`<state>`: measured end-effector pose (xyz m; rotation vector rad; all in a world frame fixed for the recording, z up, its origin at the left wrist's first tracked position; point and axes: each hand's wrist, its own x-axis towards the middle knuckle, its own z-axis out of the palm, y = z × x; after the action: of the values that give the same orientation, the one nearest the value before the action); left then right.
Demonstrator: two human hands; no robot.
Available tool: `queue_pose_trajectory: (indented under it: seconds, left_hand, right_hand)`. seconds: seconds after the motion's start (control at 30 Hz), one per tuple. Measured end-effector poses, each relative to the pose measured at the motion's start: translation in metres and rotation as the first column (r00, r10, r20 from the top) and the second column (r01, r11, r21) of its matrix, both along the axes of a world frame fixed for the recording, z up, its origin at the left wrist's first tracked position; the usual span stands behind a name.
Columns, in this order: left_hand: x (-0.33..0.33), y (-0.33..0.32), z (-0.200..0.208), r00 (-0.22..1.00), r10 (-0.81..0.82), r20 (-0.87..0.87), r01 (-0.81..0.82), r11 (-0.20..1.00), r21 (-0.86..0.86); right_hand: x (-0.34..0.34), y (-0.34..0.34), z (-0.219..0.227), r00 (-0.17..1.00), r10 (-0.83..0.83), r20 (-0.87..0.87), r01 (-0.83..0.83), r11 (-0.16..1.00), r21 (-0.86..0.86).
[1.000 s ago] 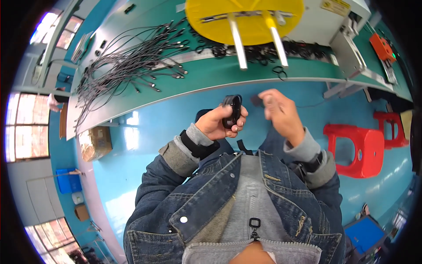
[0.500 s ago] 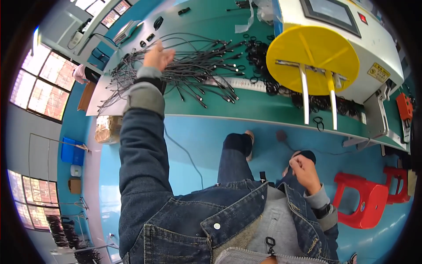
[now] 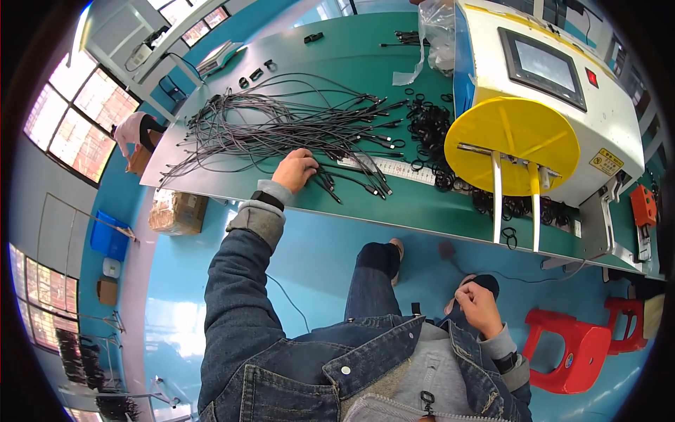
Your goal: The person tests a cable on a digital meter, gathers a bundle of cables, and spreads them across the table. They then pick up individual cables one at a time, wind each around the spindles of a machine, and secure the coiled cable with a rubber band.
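A wide tangle of thin black cables (image 3: 246,126) is spread over the green table, their plug ends pointing mostly right. My left hand (image 3: 295,171) is at the near side of this tangle, fingers curled down and closed on a cable close to the table's front edge. The held part is mostly covered by my fingers. My right hand (image 3: 478,304) hangs above my lap, away from the table, thumb pressed to curled fingers. Nothing shows in it. Beyond the tangle rest small coiled black cables (image 3: 255,74).
At the right stands a white machine (image 3: 605,105) with a screen and a yellow disc (image 3: 517,133) bearing two prongs. Black rings (image 3: 429,123) are heaped beside it, near a ruler strip (image 3: 401,170). Red stools (image 3: 573,352) and a carton (image 3: 177,212) are below. Another person (image 3: 133,133) bends at far left.
My left hand has come back from over the far cables to their near side, its spread fingers now closed. A coil beyond it has settled beside two others. My right hand stays put.
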<state>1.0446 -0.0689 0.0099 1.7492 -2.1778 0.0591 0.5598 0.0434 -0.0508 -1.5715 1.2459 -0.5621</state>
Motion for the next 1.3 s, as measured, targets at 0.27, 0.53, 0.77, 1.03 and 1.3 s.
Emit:
queue_pose_trajectory:
  seconds: [0.27, 0.53, 0.77, 1.03, 1.3]
  left_hand:
    - [-0.042, 0.013, 0.077, 0.965, 0.008, -0.261, -0.172, 0.770, -0.614]
    - [-0.179, 0.082, 0.099, 0.833, -0.551, -0.040, 0.494, 0.775, -0.395]
    - [-0.257, 0.123, 0.122, 0.661, -0.504, -0.556, 0.530, 0.838, -0.129]
    - [-0.297, 0.071, 0.123, 0.712, -0.474, -0.517, 0.477, 0.868, -0.138]
    - [-0.307, 0.059, 0.125, 0.694, -0.588, -0.416, 0.476, 0.808, -0.348]
  right_hand:
    - [-0.006, 0.002, -0.001, 0.989, -0.064, 0.130, 0.064, 0.998, 0.007]
    - [0.019, 0.007, 0.122, 0.958, -0.090, 0.273, 0.268, 0.620, -0.737]
    - [-0.030, 0.007, 0.124, 0.990, -0.112, -0.088, -0.048, 0.324, -0.945]
    - [-0.032, -0.033, 0.140, 0.927, -0.373, -0.035, 0.065, 0.251, -0.966]
    - [-0.018, -0.064, 0.125, 0.921, -0.314, 0.230, 0.269, 0.088, -0.959]
